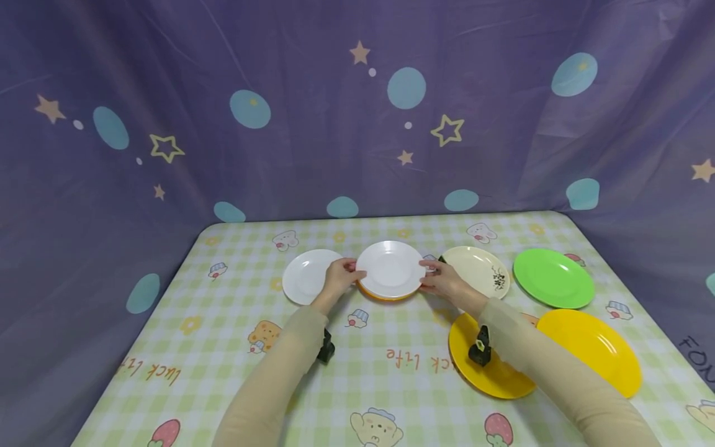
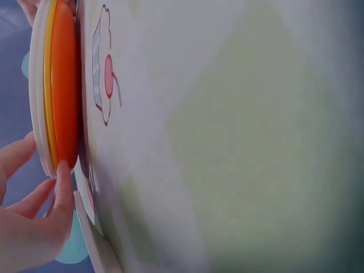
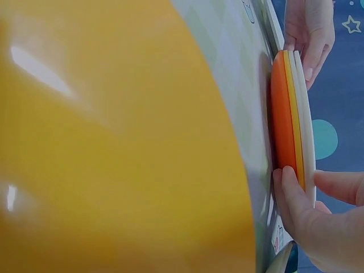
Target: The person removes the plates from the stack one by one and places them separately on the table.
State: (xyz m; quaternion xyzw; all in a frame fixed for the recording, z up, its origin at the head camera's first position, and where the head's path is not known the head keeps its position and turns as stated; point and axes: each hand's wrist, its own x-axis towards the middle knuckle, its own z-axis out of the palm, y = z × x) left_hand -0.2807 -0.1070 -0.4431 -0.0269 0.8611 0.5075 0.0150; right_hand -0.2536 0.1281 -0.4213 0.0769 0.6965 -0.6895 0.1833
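A stack of plates stands at the table's middle, with a white plate [image 1: 391,270] on top. Beneath the white, a yellow rim [image 3: 294,114] and an orange plate [image 2: 65,85] at the bottom show in the wrist views. My left hand [image 1: 337,280] grips the stack's left edge, thumb on the upper rim and fingers at the side. Opposite it, my right hand [image 1: 447,282] holds the right edge, its fingers low against the orange plate. Whether the stack touches the cloth, I cannot tell.
Left of the stack lies another white plate [image 1: 306,276]. A cream plate [image 1: 469,270] with a dark print is to the right, then a green plate [image 1: 553,277]. Two yellow plates [image 1: 592,347] sit nearer, partly under my right forearm. A purple curtain [image 1: 335,174] hangs behind the table.
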